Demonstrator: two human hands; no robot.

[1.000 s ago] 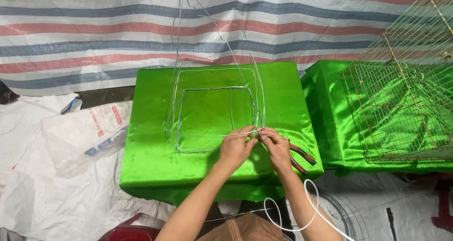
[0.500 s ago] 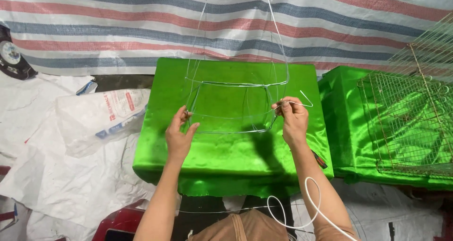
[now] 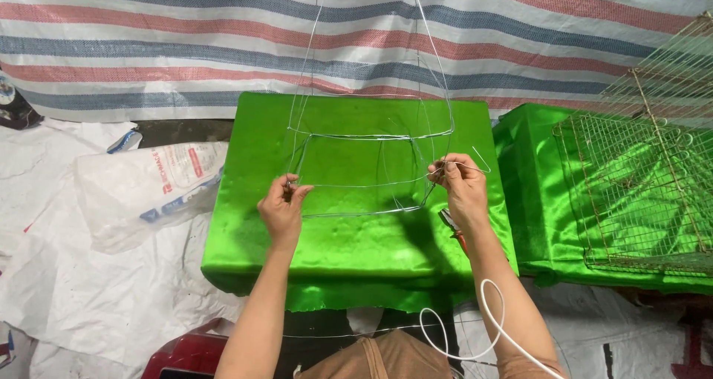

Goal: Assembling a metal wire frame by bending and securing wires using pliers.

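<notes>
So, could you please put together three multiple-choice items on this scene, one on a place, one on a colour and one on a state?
1. Where is the wire frame?
A. Held up over the green cushion
B. Lying on the white sheeting
C. Inside the mesh cage

2. What colour is the cloth under the mesh cage?
A. Red
B. Green
C. Blue

3. How do the hands hold the frame?
A. Only the right hand grips it
B. Both hands lie flat on it
C. Left hand and right hand each pinch a side

Answers: 1 A, the frame hangs between the hands above the cushion. 2 B, shiny green cloth shows through the mesh. 3 C, the fingers of each hand close on the wire at opposite sides.
</notes>
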